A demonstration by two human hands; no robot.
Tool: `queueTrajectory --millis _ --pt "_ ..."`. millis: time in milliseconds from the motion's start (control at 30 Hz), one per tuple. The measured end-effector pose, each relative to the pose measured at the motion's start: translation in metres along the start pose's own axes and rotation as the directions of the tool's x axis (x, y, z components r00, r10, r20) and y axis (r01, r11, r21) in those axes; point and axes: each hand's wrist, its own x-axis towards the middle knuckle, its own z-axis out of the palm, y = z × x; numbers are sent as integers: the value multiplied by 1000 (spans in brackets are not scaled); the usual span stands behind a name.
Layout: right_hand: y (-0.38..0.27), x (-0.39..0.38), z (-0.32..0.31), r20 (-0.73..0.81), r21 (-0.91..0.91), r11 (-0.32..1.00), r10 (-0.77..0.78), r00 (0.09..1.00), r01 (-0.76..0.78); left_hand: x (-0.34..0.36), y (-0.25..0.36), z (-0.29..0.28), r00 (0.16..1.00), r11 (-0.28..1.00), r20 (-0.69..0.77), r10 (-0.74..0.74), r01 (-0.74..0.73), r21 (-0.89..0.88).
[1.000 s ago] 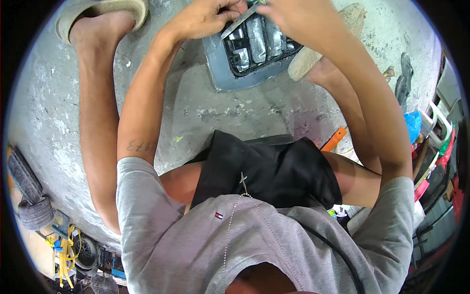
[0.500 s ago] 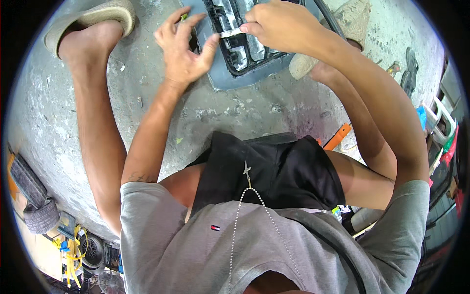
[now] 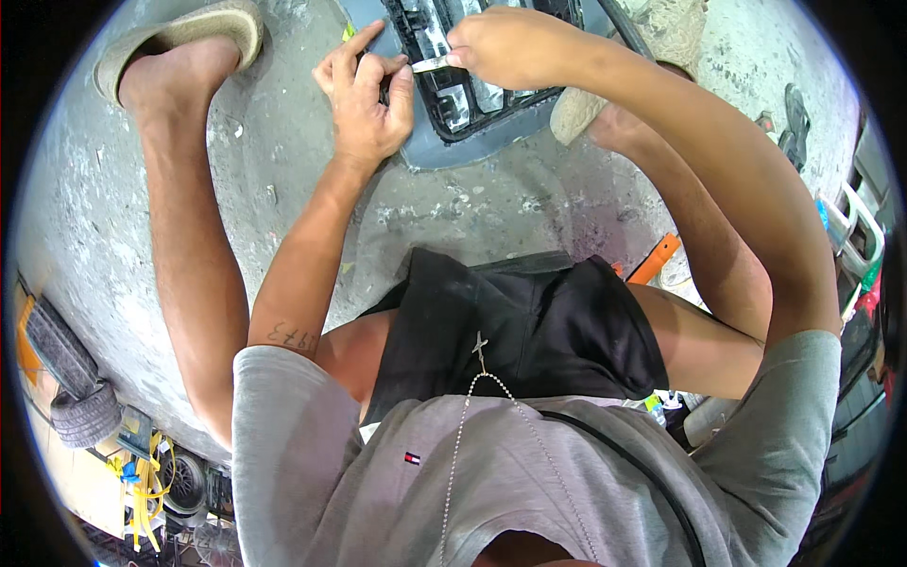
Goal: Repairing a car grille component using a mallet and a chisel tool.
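Observation:
A black slatted grille [image 3: 460, 130] sits in a grey panel [image 3: 430, 159] on the floor in front of me. Its slats show patchy silvery-white areas. Across its left part runs a short, narrow white strip [image 3: 431, 65]. My right hand [image 3: 505, 49] pinches the strip's right end, its knuckles hiding part of the grille. At the left end, the thumb and a bent finger of my left hand [image 3: 367, 104] close on the strip, while another finger points up and away. A small yellow-green piece [image 3: 349, 32] shows beside the left fingers.
My sandalled feet stand either side of the panel, the right sandal [image 3: 576, 115] close by its edge. A black bar or cord [image 3: 625, 28] crosses at the upper right. An orange-handled tool [image 3: 654, 259] lies beside my right thigh. Tyres [image 3: 85, 416] and clutter lie at the lower left.
My left thumb and bent finger have drawn together at the strip's end; before, the fingers were spread. My right hand has shifted slightly left with the strip.

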Motion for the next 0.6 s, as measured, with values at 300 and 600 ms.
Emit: queueTrajectory --millis 300,600 --pt "-3 -5 -24 -112 156 988 34 993 -16 2 -1 0 1000 996 -18 -26 24 -87" --pt "-9 -43 -42 -427 251 967 69 902 45 12 26 -22 988 961 114 102 -127 244"
